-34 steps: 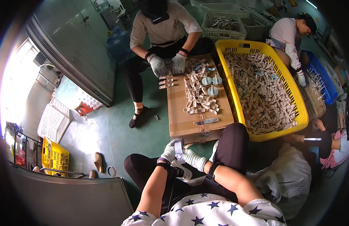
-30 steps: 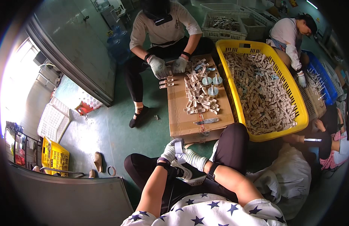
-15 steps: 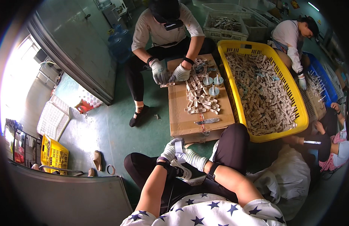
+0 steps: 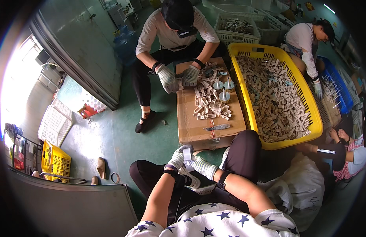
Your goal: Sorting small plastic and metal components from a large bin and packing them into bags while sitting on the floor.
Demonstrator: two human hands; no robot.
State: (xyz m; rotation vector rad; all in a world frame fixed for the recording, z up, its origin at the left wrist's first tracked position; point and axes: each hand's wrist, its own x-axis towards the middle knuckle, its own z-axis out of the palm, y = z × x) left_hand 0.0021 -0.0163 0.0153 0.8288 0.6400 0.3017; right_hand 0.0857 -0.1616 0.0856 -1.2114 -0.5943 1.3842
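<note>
My left hand (image 4: 176, 158) and my right hand (image 4: 202, 166), both in knit gloves, meet just above my lap. Together they pinch a small pale strip-shaped part (image 4: 187, 153). Right in front of them stands a cardboard box (image 4: 190, 126) used as a work surface. On the box lie a heap of small pale parts (image 4: 208, 104), three small metal cylinders (image 4: 223, 87) and a flat metal tool (image 4: 217, 127). My knees in black trousers flank the hands.
A big yellow crate (image 4: 318, 125) full of the same parts stands to the right of the box. A person opposite me works with gloved hands (image 4: 175, 78) at the box's far edge. Another person sits at far right beside a blue crate (image 4: 340, 89). White baskets (image 4: 234, 37) stand behind.
The person opposite has shifted their gloved hands slightly left off the box's far edge and raised their head. My own hands have stayed in place on the part.
</note>
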